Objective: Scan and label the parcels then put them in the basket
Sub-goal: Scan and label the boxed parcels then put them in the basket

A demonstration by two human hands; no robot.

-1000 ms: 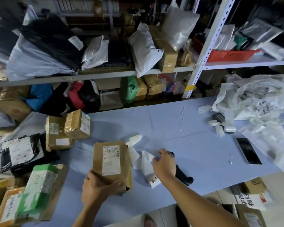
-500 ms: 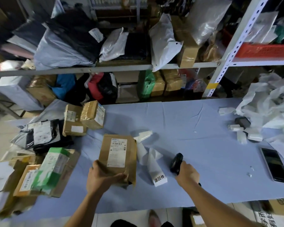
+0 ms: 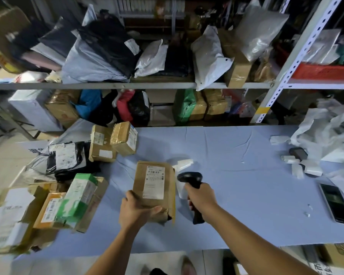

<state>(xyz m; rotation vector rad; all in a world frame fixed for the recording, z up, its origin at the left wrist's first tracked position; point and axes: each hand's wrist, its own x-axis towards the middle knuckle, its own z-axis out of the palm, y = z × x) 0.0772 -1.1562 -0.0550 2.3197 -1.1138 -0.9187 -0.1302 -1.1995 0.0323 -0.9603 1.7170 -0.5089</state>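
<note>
Tabletop roomy rightward | left fingers grip parcel (near edge) | right fingers grip scanner

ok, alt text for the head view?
A person's left hand grips the near end of a brown labelled parcel on a blue table while the right hand holds a black scanner beside it. More parcels are heaped at the left; a phone lies at the right.

one scanner, one phone, one table

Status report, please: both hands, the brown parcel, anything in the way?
Left hand holds brown parcel, label up. Right hand grips scanner, head beside parcel. Path to label open.
</note>
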